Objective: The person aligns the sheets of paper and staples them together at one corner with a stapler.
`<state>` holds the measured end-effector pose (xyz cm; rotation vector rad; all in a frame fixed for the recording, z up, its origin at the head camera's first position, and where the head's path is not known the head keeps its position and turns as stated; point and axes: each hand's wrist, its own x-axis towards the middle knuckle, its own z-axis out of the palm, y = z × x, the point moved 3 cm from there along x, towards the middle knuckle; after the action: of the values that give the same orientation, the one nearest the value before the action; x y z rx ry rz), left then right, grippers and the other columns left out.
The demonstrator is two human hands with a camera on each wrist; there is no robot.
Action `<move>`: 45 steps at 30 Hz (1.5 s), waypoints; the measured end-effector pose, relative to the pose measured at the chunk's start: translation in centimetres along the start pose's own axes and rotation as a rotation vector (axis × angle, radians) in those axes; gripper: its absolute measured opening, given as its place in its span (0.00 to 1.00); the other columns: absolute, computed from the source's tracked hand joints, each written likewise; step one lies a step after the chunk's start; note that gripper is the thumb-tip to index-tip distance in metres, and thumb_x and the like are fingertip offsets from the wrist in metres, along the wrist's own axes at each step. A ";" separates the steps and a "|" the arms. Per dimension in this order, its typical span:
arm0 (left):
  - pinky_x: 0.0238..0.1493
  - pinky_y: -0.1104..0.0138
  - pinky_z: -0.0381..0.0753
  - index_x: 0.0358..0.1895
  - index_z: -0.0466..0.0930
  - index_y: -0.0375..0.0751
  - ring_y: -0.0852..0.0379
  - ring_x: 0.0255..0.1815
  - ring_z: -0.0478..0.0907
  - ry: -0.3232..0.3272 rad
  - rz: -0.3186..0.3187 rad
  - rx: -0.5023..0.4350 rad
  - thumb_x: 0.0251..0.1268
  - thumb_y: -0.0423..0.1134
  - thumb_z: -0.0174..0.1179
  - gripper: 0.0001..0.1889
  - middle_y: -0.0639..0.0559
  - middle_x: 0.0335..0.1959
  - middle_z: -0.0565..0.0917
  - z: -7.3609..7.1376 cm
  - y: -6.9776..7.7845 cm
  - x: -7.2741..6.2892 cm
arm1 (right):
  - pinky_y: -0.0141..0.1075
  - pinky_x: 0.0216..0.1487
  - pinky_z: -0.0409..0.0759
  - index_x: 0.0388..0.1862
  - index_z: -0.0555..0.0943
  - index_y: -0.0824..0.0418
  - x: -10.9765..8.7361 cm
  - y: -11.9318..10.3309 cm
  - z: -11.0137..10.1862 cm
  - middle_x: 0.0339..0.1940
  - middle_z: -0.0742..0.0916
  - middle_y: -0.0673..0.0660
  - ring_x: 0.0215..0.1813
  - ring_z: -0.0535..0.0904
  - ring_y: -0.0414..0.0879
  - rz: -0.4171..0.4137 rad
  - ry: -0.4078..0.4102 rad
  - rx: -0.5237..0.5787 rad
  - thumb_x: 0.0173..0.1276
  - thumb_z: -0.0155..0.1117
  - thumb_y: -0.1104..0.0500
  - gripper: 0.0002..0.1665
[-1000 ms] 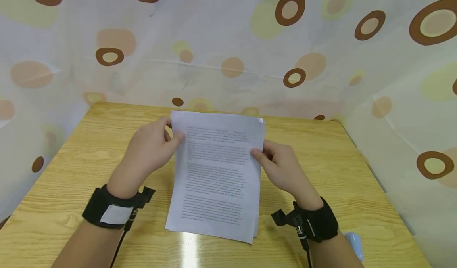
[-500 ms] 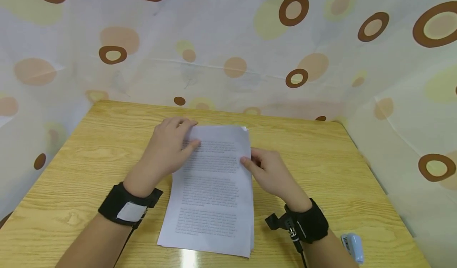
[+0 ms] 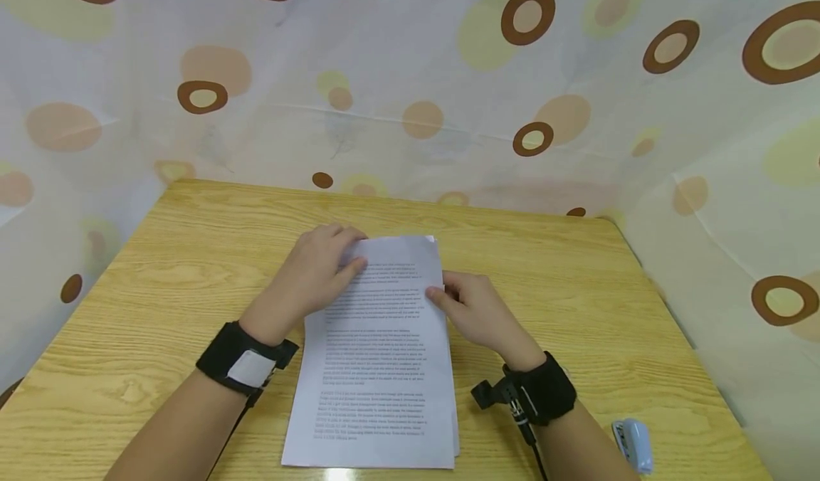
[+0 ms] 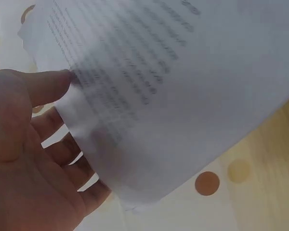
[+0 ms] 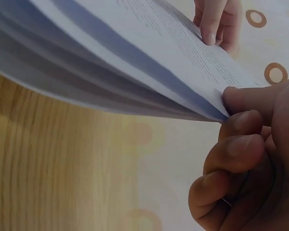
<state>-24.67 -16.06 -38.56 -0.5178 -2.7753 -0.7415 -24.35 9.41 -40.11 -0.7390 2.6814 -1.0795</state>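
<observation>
A small stack of printed paper sheets (image 3: 378,367) is held up in front of me, its lower end toward me. My left hand (image 3: 320,267) grips the upper left part, thumb on the printed face and fingers behind the edge, as the left wrist view shows. On the opposite edge my right hand (image 3: 477,310) pinches the sheets between thumb and curled forefinger. The right wrist view shows the paper layers (image 5: 111,62) fanned apart away from the pinch. Whether the stack's lower end touches the table, I cannot tell.
A light blue stapler (image 3: 633,445) lies near the front right of the wooden table (image 3: 564,282). A patterned cloth (image 3: 410,54) stands behind the table and along its sides. Both wrists wear black straps with cameras and cables.
The sheets have come down and toward me, slightly left. My left hand has shifted right, farther over the upper left corner. My right hand has moved a little down and left, keeping its pinch.
</observation>
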 end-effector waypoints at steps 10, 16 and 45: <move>0.45 0.59 0.82 0.58 0.85 0.41 0.51 0.42 0.83 -0.032 0.028 -0.012 0.77 0.34 0.59 0.12 0.45 0.46 0.88 1.8 -0.6 0.4 | 0.30 0.22 0.61 0.55 0.87 0.57 0.4 1.2 0.6 0.21 0.80 0.50 0.20 0.66 0.41 0.099 -0.057 -0.025 0.80 0.61 0.55 0.14; 0.45 0.60 0.83 0.59 0.85 0.43 0.53 0.40 0.82 -0.070 0.016 -0.021 0.77 0.33 0.59 0.13 0.47 0.45 0.87 2.6 -0.3 0.4 | 0.31 0.24 0.64 0.55 0.87 0.58 0.5 1.7 0.6 0.22 0.79 0.52 0.22 0.68 0.42 0.112 -0.050 -0.039 0.79 0.63 0.54 0.14; 0.31 0.67 0.65 0.72 0.77 0.63 0.56 0.28 0.66 -0.174 0.090 0.040 0.75 0.28 0.57 0.30 0.53 0.35 0.71 5.0 0.4 0.3 | 0.35 0.22 0.68 0.54 0.83 0.56 -1.7 2.3 -3.2 0.32 0.85 0.54 0.17 0.68 0.44 0.146 0.026 -0.144 0.79 0.62 0.50 0.14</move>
<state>-25.39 -13.09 -42.53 -0.7259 -2.8963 -0.6479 -24.77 13.60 -39.44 -0.5444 2.8072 -0.8755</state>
